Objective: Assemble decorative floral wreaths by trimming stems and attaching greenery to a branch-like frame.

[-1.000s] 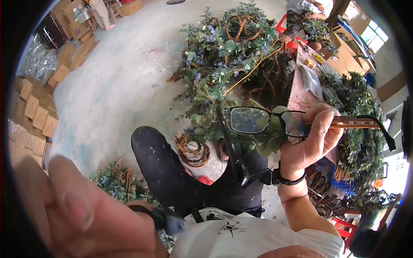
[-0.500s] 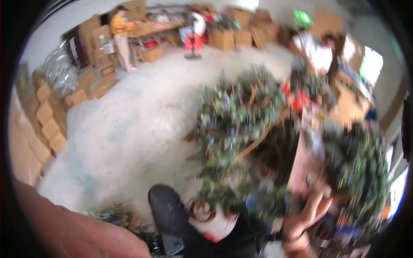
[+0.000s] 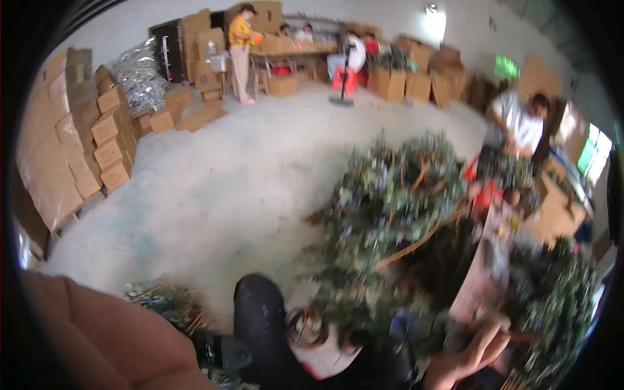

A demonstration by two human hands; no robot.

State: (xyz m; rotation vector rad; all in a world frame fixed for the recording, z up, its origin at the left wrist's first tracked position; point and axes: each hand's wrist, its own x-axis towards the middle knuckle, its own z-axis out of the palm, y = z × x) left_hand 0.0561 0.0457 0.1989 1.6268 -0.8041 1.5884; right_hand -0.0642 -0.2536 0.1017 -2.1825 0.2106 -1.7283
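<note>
While the left hand (image 3: 97,338) fills the near left corner as one big blurry shape, I cannot tell if it is clenched or loose. It is very close to the camera and seems to hold nothing. One right hand (image 3: 471,357) shows at the bottom right. Its fingers point up and spread a little. A thin brown stick (image 3: 523,338) lies by the fingertips, but the blur hides whether the hand grips it.

Just past the hands sits one dark knee (image 3: 260,318). One small brown ring of twigs (image 3: 309,328) rests beside it, between the two hands. One small bunch of green sprigs (image 3: 162,302) lies on the floor (image 3: 214,195) to the left.

Farther out, one large heap of green leafy wreaths (image 3: 396,201) spreads in the middle. One person in a white shirt (image 3: 520,127) sits beyond it on the right.

At the far wall, one person in a yellow top (image 3: 242,55) stands by a counter (image 3: 292,49). Many brown boxes (image 3: 107,143) are stacked along the left side.
</note>
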